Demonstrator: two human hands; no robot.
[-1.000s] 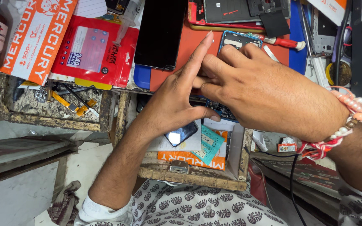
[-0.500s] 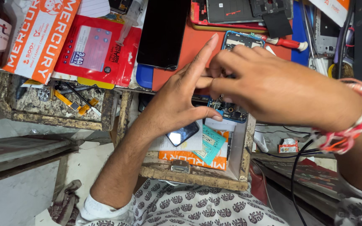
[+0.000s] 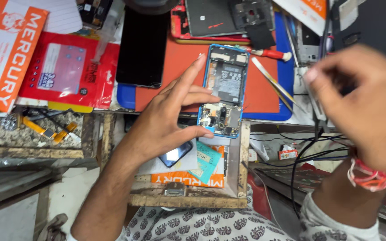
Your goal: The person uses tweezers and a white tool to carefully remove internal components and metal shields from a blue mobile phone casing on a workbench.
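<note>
The blue-framed smartphone with its back cover off [image 3: 223, 89] lies face down on the orange work mat [image 3: 179, 76], its battery and circuit board exposed; its lower end overhangs the counter [image 3: 32, 134] edge above an open wooden drawer [image 3: 242, 165]. Judged from this, opening is done and the internal work remains unfinished. The left hand [image 3: 166, 120] steadies the phone: fingertips rest on its left edge and the thumb touches its lower corner, a loose pinch with the grip apart. The right hand [image 3: 362, 102], blurred, is raised well apart from the phone to its right, fingers curled; whether they hold anything cannot be told. A red-handled screwdriver [image 3: 269, 53] lies just beyond the phone.
</note>
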